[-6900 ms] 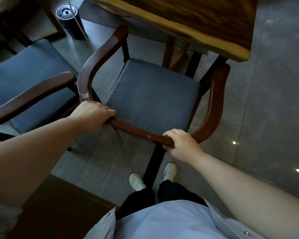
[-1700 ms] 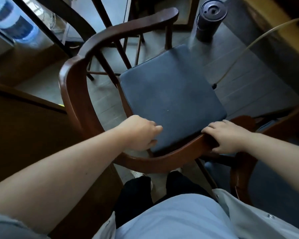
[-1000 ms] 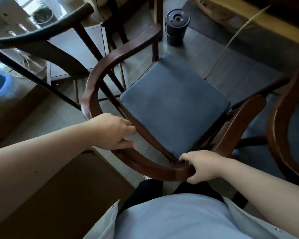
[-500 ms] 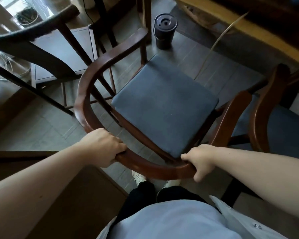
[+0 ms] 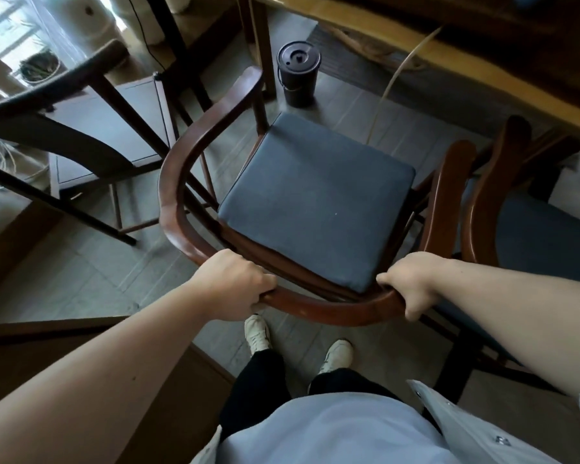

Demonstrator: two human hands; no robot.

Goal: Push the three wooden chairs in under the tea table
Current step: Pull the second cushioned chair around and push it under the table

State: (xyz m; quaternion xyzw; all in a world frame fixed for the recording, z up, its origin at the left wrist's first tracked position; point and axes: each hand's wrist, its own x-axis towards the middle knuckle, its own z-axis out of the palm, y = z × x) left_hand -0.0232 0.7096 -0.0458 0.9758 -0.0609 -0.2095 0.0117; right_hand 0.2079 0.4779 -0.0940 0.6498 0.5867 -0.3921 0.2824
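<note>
In the head view, a person is standing on a grey tiled floor (image 5: 91, 279), white shoes (image 5: 258, 332) showing below dark trousers. The left hand (image 5: 230, 284) is wrapping closed around the curved back rail of a wooden chair (image 5: 188, 182) with a dark blue cushion (image 5: 315, 199); the right hand (image 5: 412, 283) is clamping the same rail on the other side. The chair is sitting short of the tea table (image 5: 476, 65), whose pale wooden edge is running across the upper right. A second chair (image 5: 482, 195) is standing just beside it on the right, partly under the table. A black lidded canister (image 5: 298, 78) is resting on the floor beyond the seat, and a thin pale cord (image 5: 387, 92) is hanging from the table. A dark-framed chair (image 5: 64, 95) is filling the upper left near a bright window
</note>
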